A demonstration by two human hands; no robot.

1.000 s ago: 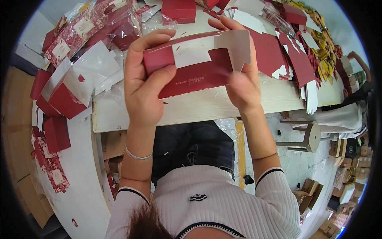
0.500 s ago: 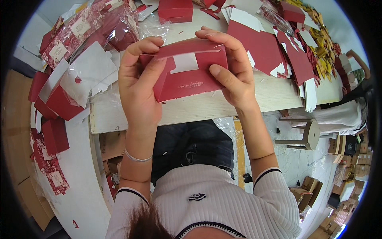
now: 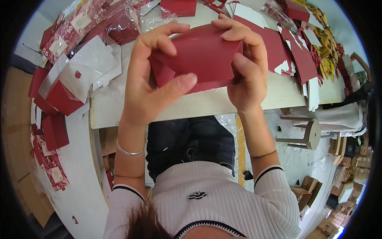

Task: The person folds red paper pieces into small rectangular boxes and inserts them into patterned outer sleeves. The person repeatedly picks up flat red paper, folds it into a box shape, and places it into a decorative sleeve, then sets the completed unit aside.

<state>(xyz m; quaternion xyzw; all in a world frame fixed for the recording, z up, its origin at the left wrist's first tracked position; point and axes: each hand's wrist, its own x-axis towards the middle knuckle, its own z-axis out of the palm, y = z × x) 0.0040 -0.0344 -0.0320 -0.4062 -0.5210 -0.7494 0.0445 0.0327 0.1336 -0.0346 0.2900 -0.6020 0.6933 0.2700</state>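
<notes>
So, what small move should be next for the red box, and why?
Perhaps the left hand should press the near edge of the red box: its thumb lies there, the left corner seems loose, and the right hand holds the opposite side.

Downward fisheye view from overhead

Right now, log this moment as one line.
red box: held over pale table | left hand: left end, thumb near lower edge | right hand: right end | rightward: red card sheets
</notes>
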